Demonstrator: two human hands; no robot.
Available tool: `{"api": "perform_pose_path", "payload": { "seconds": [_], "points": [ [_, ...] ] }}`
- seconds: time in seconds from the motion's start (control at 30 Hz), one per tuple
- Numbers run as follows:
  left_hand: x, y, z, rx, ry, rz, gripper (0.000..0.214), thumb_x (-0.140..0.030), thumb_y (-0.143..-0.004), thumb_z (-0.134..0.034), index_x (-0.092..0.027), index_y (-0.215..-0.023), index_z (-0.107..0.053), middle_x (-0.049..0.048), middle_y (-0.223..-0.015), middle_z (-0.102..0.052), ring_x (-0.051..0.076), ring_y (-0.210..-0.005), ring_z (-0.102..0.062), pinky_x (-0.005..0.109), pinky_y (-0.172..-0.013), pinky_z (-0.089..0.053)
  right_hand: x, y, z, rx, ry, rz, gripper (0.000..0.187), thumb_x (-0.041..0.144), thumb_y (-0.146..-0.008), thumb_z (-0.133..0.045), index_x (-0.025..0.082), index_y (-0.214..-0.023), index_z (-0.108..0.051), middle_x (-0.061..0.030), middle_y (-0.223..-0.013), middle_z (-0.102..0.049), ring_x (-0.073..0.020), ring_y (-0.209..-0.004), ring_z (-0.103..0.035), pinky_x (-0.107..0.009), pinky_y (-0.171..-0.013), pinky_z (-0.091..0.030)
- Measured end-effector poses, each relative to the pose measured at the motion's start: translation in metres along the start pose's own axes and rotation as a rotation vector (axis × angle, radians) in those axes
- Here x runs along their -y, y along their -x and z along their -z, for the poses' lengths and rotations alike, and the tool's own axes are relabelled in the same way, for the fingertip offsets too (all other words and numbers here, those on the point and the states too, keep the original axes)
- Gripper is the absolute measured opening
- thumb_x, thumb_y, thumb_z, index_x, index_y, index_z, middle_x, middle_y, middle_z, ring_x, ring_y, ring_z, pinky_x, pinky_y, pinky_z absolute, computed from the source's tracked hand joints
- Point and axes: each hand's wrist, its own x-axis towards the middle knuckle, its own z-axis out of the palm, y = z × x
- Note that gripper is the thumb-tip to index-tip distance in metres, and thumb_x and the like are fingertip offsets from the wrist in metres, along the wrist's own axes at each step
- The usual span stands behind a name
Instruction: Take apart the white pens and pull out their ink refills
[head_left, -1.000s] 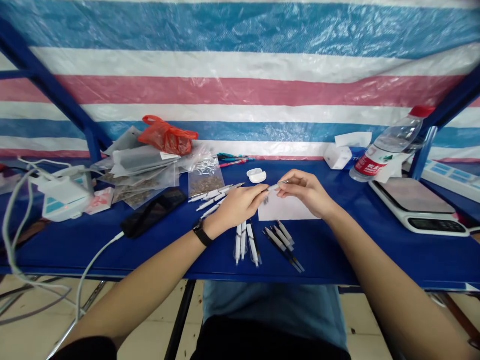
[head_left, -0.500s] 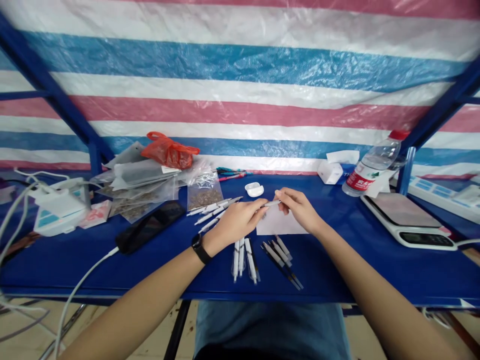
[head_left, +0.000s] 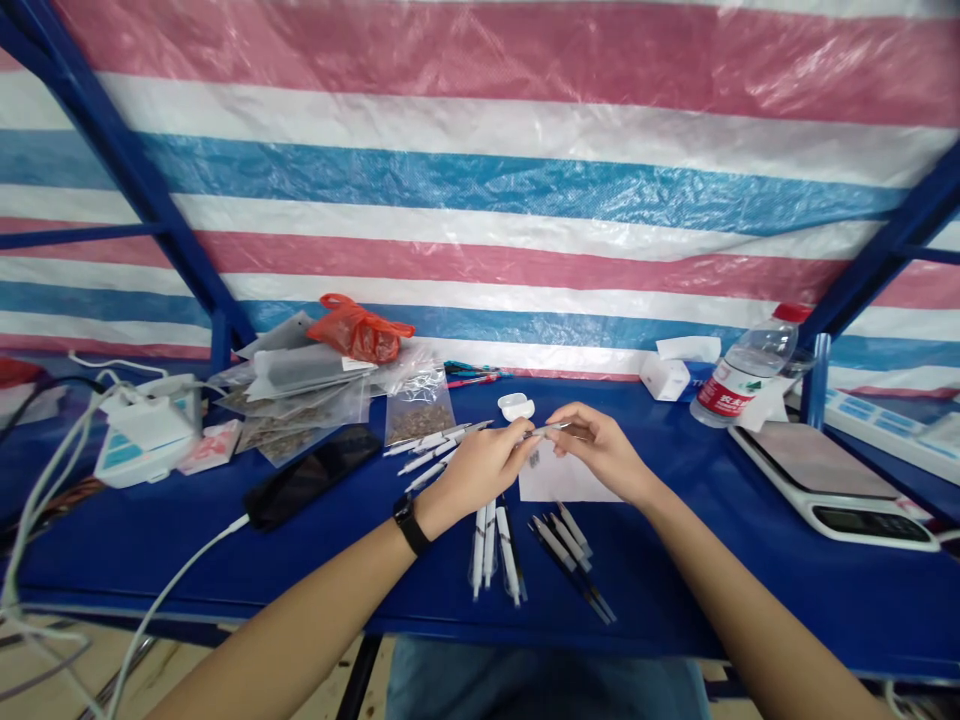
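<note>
My left hand (head_left: 487,462), with a black band on the wrist, is closed on one end of a slim pen (head_left: 553,428). The fingers of my right hand (head_left: 596,448) pinch its other end, so it lies nearly level between both hands. Small details of the pen are hidden by the fingers. Below is a sheet of white paper (head_left: 566,480) with small dark marks or bits on it. Several white pens (head_left: 431,448) lie left of my left hand, and more white pen bodies (head_left: 480,550) are nearer me. Beside those lie several grey-white pen parts with dark refills (head_left: 571,545).
A white earbud case (head_left: 516,406) stands open behind the hands. Left are a phone (head_left: 315,478) on a cable, bags of small brown parts (head_left: 418,415), a red plastic bag (head_left: 360,328) and a power strip (head_left: 146,440). Right are a bottle (head_left: 739,375) and a scale (head_left: 825,470).
The view has tilted up, so the table sits lower in the picture. Both hands stay together on the pen, and the right fingers have shifted slightly along it.
</note>
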Motion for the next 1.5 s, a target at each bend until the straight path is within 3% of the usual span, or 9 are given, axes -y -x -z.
{"api": "perform_pose_path", "payload": {
  "seconds": [0.2,0.33,0.5,0.63,0.83,0.97,1.13,1.4,1.5],
  "points": [
    [0.001,0.0,0.0,0.079,-0.058,-0.027,0.017,-0.032,-0.107,-0.04,-0.02,-0.102,-0.052,-0.0029,-0.064,-0.061,0.02,-0.06,-0.064,0.026,-0.054,-0.031,-0.001,0.001,0.001,-0.033,0.08,-0.022,0.049,0.068,-0.07,-0.08,0.021,-0.071,-0.064,-0.0013,-0.064,-0.067,-0.0172,-0.058,-0.061,-0.033,-0.062,-0.053],
    [0.0,0.001,-0.003,0.106,-0.074,-0.052,0.018,-0.033,-0.107,-0.038,-0.021,-0.099,-0.049,-0.0011,-0.069,-0.063,0.021,-0.062,-0.065,0.026,-0.054,-0.033,-0.002,0.002,-0.001,-0.017,0.124,-0.052,0.056,0.071,-0.071,-0.078,0.022,-0.054,-0.056,0.0017,-0.048,-0.056,-0.0134,-0.046,-0.05,-0.028,-0.051,-0.044],
    [0.002,0.001,-0.003,0.086,-0.1,-0.059,0.019,-0.034,-0.108,-0.036,-0.021,-0.099,-0.048,-0.0011,-0.068,-0.063,0.021,-0.06,-0.066,0.026,-0.053,-0.035,-0.001,0.003,-0.005,0.04,0.14,-0.068,0.067,0.079,-0.081,-0.061,0.023,-0.045,-0.052,0.002,-0.039,-0.046,-0.0123,-0.04,-0.041,-0.028,-0.047,-0.037],
    [0.0,0.001,-0.002,0.112,-0.17,-0.052,0.019,-0.034,-0.108,-0.037,-0.021,-0.102,-0.048,0.0005,-0.07,-0.065,0.022,-0.062,-0.067,0.026,-0.053,-0.034,-0.003,0.002,-0.007,0.02,0.158,-0.044,0.063,0.079,-0.08,-0.061,0.022,-0.054,-0.057,0.0016,-0.046,-0.05,-0.0135,-0.046,-0.045,-0.029,-0.05,-0.038],
    [-0.005,0.001,0.0,0.009,-0.105,0.032,0.019,-0.035,-0.108,-0.037,-0.021,-0.103,-0.049,-0.0018,-0.065,-0.061,0.022,-0.061,-0.066,0.025,-0.052,-0.031,-0.003,0.002,-0.008,-0.068,0.08,0.014,0.053,0.07,-0.074,-0.074,0.024,-0.098,-0.064,0.0022,-0.07,-0.06,-0.0166,-0.058,-0.058,-0.031,-0.059,-0.05],
    [0.0,0.0,0.006,-0.027,-0.048,0.087,0.017,-0.034,-0.107,-0.038,-0.022,-0.103,-0.049,-0.0032,-0.063,-0.059,0.021,-0.06,-0.065,0.025,-0.052,-0.031,-0.002,0.005,-0.009,-0.091,0.095,0.059,0.044,0.067,-0.083,-0.068,0.024,-0.088,-0.061,0.0006,-0.07,-0.06,-0.0187,-0.062,-0.063,-0.033,-0.062,-0.052],
    [0.002,-0.001,0.008,0.033,-0.02,0.055,0.014,-0.03,-0.106,-0.039,-0.022,-0.1,-0.049,-0.0039,-0.062,-0.058,0.02,-0.057,-0.063,0.025,-0.052,-0.03,-0.001,0.009,-0.01,-0.132,0.071,0.035,0.044,0.065,-0.085,-0.067,0.025,-0.102,-0.059,-0.0006,-0.082,-0.064,-0.0179,-0.062,-0.066,-0.033,-0.062,-0.053],
    [0.004,0.001,0.0,0.03,-0.032,-0.043,0.024,-0.035,-0.108,-0.036,-0.022,-0.092,-0.049,0.0005,-0.069,-0.066,0.02,-0.057,-0.064,0.029,-0.049,-0.029,0.005,-0.01,0.006,0.074,0.249,0.0,0.043,0.059,-0.096,-0.056,0.023,-0.073,-0.057,-0.0014,-0.061,-0.066,-0.0183,-0.057,-0.067,-0.028,-0.056,-0.051],
    [0.01,-0.001,-0.003,-0.025,0.032,0.012,0.027,-0.035,-0.109,-0.032,-0.023,-0.091,-0.048,-0.0006,-0.068,-0.065,0.018,-0.055,-0.063,0.029,-0.048,-0.031,0.002,-0.022,0.008,0.143,0.219,0.023,0.031,0.053,-0.092,-0.065,0.023,-0.085,-0.065,-0.0013,-0.069,-0.071,-0.0188,-0.06,-0.07,-0.028,-0.059,-0.056]
  ]
}}
